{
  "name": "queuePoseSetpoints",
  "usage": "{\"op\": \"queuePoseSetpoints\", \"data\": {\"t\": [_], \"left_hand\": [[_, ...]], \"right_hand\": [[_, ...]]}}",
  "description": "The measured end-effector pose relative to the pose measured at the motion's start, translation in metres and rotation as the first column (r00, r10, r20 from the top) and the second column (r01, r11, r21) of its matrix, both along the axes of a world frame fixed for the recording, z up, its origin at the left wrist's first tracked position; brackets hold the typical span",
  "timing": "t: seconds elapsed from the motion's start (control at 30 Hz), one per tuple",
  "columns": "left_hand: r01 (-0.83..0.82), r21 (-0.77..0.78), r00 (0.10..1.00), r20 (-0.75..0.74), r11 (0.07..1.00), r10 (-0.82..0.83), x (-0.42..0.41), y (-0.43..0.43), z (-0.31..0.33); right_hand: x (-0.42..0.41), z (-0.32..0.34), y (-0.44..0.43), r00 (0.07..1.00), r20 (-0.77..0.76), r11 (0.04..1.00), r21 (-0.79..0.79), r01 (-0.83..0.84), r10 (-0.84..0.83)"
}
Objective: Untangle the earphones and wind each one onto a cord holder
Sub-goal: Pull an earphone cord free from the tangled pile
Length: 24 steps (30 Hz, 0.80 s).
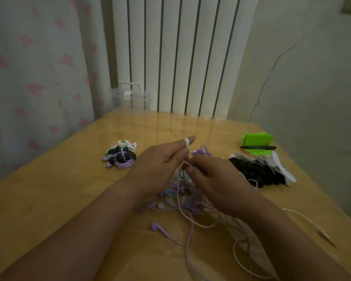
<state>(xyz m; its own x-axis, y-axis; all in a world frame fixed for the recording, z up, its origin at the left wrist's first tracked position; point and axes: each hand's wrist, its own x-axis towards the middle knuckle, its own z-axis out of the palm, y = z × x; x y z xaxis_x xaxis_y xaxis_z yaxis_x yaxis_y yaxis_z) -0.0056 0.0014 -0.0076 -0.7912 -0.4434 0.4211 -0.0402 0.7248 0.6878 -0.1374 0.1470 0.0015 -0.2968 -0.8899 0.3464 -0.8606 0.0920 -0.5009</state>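
- No brand, label or writing can be read anywhere; the black marker [258, 147] has markings on its barrel, too small to make out.
- Left hand [162, 165]: fingers curled, thumb and fingers pinched on a pale pink cord [185, 163]. A white band is wrapped around the extended forefinger.
- Right hand [215, 179]: fingers curled shut, pinching the same cord just beside the left fingertips, above the tangle.
- Tangle of earphones [180, 199]: it lies on the wooden table [49, 199] under and between the two hands, with purple, pink and pale blue cords mixed. The number of sets cannot be counted. One purple earbud [155, 227] lies apart at the near edge of the tangle.
- One white cord with a plug [312, 224] trails off to the right.
- Wound earphones [120, 157]: a small pile to the left of the hands, on black, white and pale green holders. At least three, the exact count unclear.
- Spare cord holders [261, 169]: a heap of black and white ones to the right of the hands, too overlapped to count.
- One green object [256, 138] lies behind the marker.
- One clear plastic box [132, 96] stands at the table's far edge.
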Motion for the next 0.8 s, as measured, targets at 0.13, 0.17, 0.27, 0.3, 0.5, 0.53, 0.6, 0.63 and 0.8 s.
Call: {"op": "queuePoseSetpoints", "data": {"t": [0.13, 0.17, 0.27, 0.3, 0.5, 0.53, 0.6, 0.63, 0.8], "left_hand": [[0.085, -0.045, 0.992, 0.096, 0.995, -0.081, 0.002, 0.003, 0.005], [0.104, -0.072, 0.989, 0.116, 0.992, -0.096, 0.002, 0.005, 0.006], [0.162, -0.075, 0.979, 0.137, 0.984, -0.15, 0.002, 0.007, 0.008], [0.191, -0.053, 0.973, 0.142, 0.98, -0.182, 0.002, 0.007, 0.009], [0.394, 0.205, 0.909, 0.053, 0.896, -0.413, 0.008, 0.014, 0.018], [0.428, 0.281, 0.895, 0.0, 0.859, -0.446, 0.008, 0.014, 0.018], [0.491, 0.422, 0.862, -0.108, 0.762, -0.495, 0.009, 0.016, 0.021], [0.512, 0.469, 0.85, -0.159, 0.72, -0.501, 0.008, 0.016, 0.022], [0.42, 0.517, 0.908, -0.229, 0.746, -0.352, 0.005, 0.011, 0.019]], "right_hand": [[-0.008, 0.015, 0.011, 0.998, 0.052, 0.992, -0.114, 0.048, -0.042], [-0.01, 0.018, 0.012, 0.996, 0.086, 0.987, -0.156, 0.04, -0.026], [-0.015, 0.023, 0.016, 0.977, 0.201, 0.966, -0.26, -0.011, 0.065], [-0.016, 0.024, 0.017, 0.968, 0.231, 0.956, -0.292, -0.025, 0.096], [-0.02, 0.027, 0.017, 0.891, 0.419, 0.93, -0.367, -0.009, 0.174], [-0.021, 0.027, 0.017, 0.858, 0.48, 0.932, -0.363, 0.006, 0.182], [-0.023, 0.024, 0.017, 0.814, 0.557, 0.944, -0.327, 0.03, 0.167], [-0.022, 0.021, 0.016, 0.802, 0.577, 0.953, -0.302, 0.034, 0.154], [-0.006, 0.009, 0.005, 0.934, 0.356, 0.988, -0.153, 0.036, 0.022]]}}
